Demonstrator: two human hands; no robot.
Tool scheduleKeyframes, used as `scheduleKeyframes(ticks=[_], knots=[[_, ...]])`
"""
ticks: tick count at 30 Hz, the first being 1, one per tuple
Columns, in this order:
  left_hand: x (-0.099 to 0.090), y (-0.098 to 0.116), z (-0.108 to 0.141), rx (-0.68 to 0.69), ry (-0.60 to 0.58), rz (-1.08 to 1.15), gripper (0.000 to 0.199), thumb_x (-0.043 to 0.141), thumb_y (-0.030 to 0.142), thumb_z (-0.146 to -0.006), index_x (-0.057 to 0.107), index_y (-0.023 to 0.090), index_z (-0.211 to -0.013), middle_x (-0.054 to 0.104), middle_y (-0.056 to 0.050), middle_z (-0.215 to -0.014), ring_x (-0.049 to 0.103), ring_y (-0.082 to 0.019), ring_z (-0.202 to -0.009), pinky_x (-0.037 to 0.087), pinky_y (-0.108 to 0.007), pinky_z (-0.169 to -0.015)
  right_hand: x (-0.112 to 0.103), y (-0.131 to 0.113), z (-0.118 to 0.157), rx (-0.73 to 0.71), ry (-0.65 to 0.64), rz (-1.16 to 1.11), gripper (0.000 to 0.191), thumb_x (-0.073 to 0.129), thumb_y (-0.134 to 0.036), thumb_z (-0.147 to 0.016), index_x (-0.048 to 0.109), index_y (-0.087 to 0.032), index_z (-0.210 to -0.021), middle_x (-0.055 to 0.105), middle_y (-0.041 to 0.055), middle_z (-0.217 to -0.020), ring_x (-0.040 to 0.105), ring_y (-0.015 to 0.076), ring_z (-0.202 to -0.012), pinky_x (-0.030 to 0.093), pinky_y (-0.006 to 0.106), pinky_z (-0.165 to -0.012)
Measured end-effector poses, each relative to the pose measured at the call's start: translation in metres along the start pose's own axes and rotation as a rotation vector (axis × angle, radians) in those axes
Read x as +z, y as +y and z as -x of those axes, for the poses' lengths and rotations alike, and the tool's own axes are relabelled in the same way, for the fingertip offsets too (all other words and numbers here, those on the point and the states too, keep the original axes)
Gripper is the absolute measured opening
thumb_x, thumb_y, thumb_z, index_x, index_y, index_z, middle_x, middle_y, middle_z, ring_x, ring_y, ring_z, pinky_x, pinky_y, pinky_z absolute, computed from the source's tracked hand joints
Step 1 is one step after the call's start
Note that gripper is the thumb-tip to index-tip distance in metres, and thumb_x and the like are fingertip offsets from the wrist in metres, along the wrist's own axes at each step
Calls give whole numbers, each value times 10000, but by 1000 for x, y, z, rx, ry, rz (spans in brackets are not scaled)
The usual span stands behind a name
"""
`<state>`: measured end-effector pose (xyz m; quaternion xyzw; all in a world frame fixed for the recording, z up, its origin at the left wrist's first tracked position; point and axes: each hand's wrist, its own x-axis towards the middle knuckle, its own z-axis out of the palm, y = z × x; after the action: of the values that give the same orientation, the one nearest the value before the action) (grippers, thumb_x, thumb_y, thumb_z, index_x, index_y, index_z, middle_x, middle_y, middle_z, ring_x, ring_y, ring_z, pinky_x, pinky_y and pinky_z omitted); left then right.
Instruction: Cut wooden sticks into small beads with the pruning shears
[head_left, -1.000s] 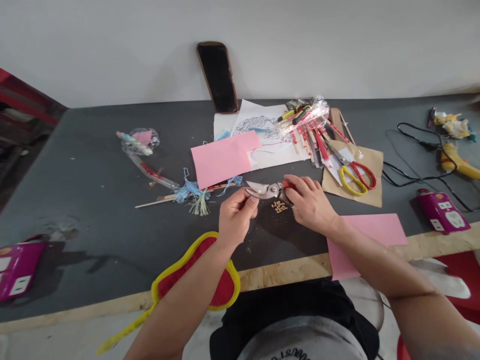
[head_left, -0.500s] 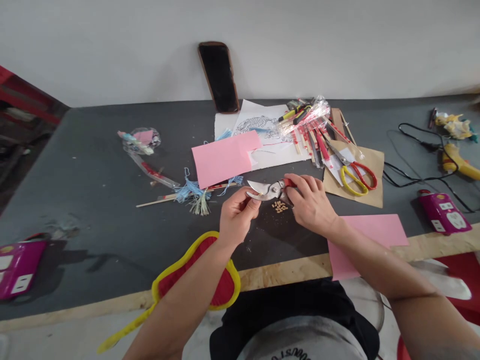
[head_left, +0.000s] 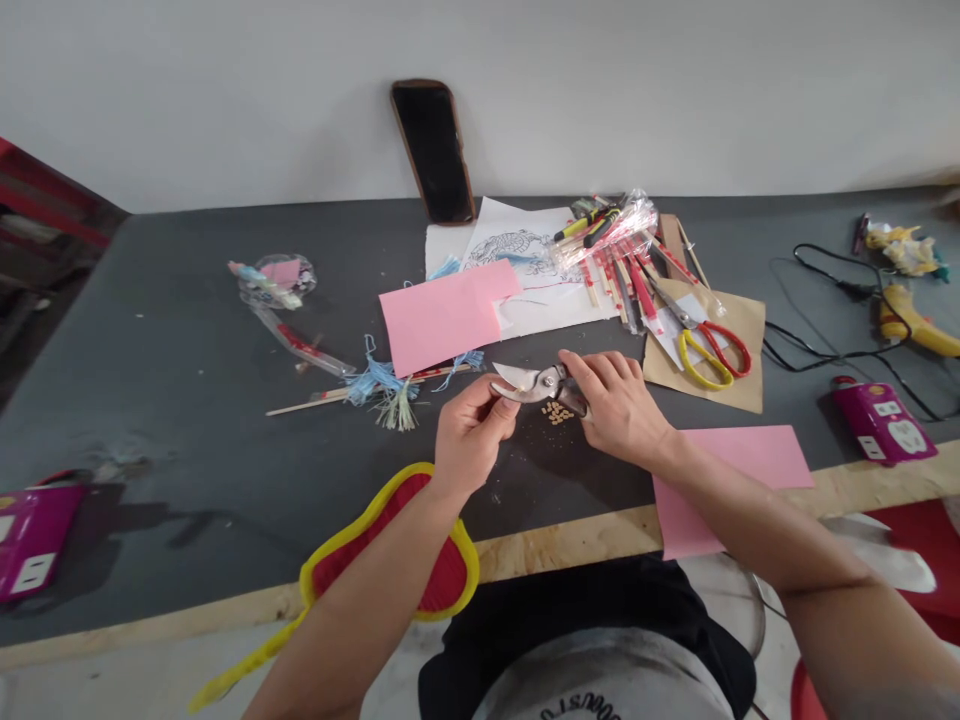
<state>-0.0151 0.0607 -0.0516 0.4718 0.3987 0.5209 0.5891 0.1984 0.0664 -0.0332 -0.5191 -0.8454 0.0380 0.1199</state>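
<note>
Table (head_left: 225, 455) beneath me, I appear mid-snip, my right hand (head_left: 626, 410) wrapped around open pruning shears (head_left: 550, 382), my left hand (head_left: 470, 440) pinched shut beside their blades, its hold hidden; cutting calls for clear fingertips. Tan bits (head_left: 556, 409) lie below, too small to identify.

Grey top (head_left: 611, 672) with dark lettering (head_left: 577, 706), black bottoms (head_left: 630, 595)

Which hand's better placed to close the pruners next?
Right, likely: the right hand grips the pruners by the handles; the left hand has its fingers at the blade tips.
</note>
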Motion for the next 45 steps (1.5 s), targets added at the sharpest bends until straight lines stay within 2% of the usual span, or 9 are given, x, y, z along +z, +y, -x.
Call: scheduleKeyframes(ticks=[8, 14, 20, 23, 26, 32, 38, 42, 45], knots=[[0, -5, -1, -31, 29, -48, 223, 681, 418, -929, 693, 208, -857, 399, 49, -565, 332, -92, -496, 236, -258, -485, 2, 3, -4, 17, -27, 36, 518, 481, -169, -927, 480, -161, -1445, 658, 141, -1216, 523, 294, -1050, 347, 408, -835], [-2, -2, -3, 76, 22, -111, 193, 685, 386, -926, 681, 208, -852, 448, 34, -614, 375, -95, -500, 286, -262, -488, -5, 6, -6, -29, -48, 8, 610, 511, -127, -857, 448, -155, -1463, 653, 151, -1239, 521, 300, -1084, 351, 404, -845], [-3, 0, -4, 112, -6, -124, 273, 686, 415, -918, 631, 196, -765, 464, 21, -676, 402, -86, -503, 310, -263, -480, -18, 8, -4, -67, -108, -22, 656, 523, -123, -821, 438, -157, -1470, 649, 146, -1239, 521, 302, -1095, 363, 404, -854], [-4, 1, -4, 122, -13, -149, 290, 684, 425, -917, 628, 192, -754, 470, 17, -673, 402, -89, -511, 310, -261, -480, -18, 8, -3, -76, -133, -39, 657, 526, -141, -830, 430, -170, -1480, 637, 147, -1266, 517, 303, -1113, 376, 404, -854], [-5, 1, -5, 128, -15, -173, 234, 676, 401, -930, 656, 196, -819, 458, 28, -646, 404, -91, -518, 316, -255, -494, -12, 6, -2, -31, -97, -30, 696, 516, -149, -839, 385, -160, -1522, 613, 161, -1311, 504, 316, -1145, 383, 425, -885], [-4, -4, -4, 51, 7, -84, 241, 675, 418, -931, 669, 200, -828, 399, 51, -554, 343, -92, -481, 275, -256, -480, -4, 3, -1, -23, -79, 31, 739, 439, -129, -890, 259, -168, -1605, 569, 168, -1374, 532, 305, -1120, 395, 438, -897], [1, 1, -4, -19, -19, 55, 292, 741, 465, -863, 699, 177, -832, 608, -13, -726, 346, -53, -455, 254, -235, -427, -1, 3, 2, -4, -33, 43, 743, 446, -144, -899, 238, -177, -1611, 556, 175, -1357, 516, 308, -1115, 394, 444, -884], [3, 4, -4, -42, -23, 103, 290, 767, 451, -839, 708, 168, -813, 619, -13, -731, 326, -36, -435, 250, -222, -407, 1, 4, 3, -11, -49, -25, 876, 496, -139, -831, 141, -185, -1630, 545, 170, -1366, 483, 322, -1154, 387, 454, -912], [3, 3, -3, -43, -31, 99, 305, 756, 462, -849, 709, 164, -807, 623, -15, -718, 322, -33, -429, 256, -220, -403, 1, 5, 3, -44, -47, -24, 876, 506, -139, -818, 159, -175, -1621, 535, 168, -1396, 466, 326, -1169, 373, 471, -938]])
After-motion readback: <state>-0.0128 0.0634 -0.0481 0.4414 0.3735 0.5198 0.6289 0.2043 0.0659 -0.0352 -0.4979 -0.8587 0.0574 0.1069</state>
